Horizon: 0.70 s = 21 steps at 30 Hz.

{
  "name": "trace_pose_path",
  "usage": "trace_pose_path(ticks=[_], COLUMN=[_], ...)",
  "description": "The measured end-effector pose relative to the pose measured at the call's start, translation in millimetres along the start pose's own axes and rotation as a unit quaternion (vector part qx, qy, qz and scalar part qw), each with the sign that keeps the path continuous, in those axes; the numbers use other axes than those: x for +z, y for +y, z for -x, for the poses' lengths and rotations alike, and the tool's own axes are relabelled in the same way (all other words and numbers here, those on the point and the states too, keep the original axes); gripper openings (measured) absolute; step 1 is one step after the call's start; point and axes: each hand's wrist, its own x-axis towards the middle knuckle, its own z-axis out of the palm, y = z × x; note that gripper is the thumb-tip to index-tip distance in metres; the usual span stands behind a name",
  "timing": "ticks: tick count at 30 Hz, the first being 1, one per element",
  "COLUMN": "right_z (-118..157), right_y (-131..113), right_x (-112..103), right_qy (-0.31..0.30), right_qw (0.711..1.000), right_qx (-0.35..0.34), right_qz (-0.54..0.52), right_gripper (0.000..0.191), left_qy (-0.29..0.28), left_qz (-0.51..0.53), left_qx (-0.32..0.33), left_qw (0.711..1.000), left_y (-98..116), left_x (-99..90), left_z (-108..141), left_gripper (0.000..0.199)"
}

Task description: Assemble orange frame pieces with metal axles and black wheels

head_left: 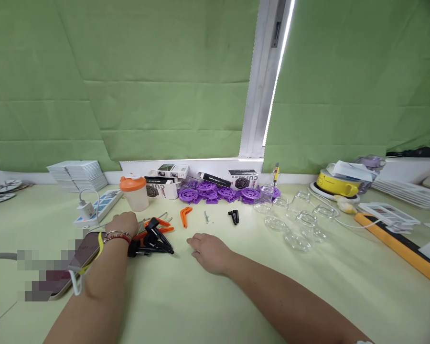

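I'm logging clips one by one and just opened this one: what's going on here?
A person works bare-handed at a table. The left hand is at a pile of black and orange parts; its fingertips are hidden, so I can't tell whether it grips anything. The right hand is low over the tabletop, with nothing visible in it. Beyond it lie orange pieces, small metal pieces and black pieces, with purple parts farther back.

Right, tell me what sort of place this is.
Probably a small indoor assembly or packing table: purple plastic parts lie heaped beside printed cup holder boxes, with loose orange and black pieces in front.
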Motion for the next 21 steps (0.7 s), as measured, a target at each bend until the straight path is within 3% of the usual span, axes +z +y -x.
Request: trace_pose_path(ticks=[13, 21], right_z=[-1.4, -0.7], right_y=[2.2, 0.7], right_x=[3.1, 0.5], right_qy=[0.002, -0.007], right_qw=[1.000, 1.000], right_qx=[-0.011, -0.007], right_qz=[0.016, 0.007], right_gripper=[0.043, 0.044], left_qy=[0.096, 0.204], left_qz=[0.064, 0.198], left_qx=[-0.046, -0.101], left_qw=[0.992, 0.953], left_y=[12.1, 20.2], left_x=[-22.2, -37.1], left_z=[15.6, 27.2], left_gripper=[0.038, 0.031])
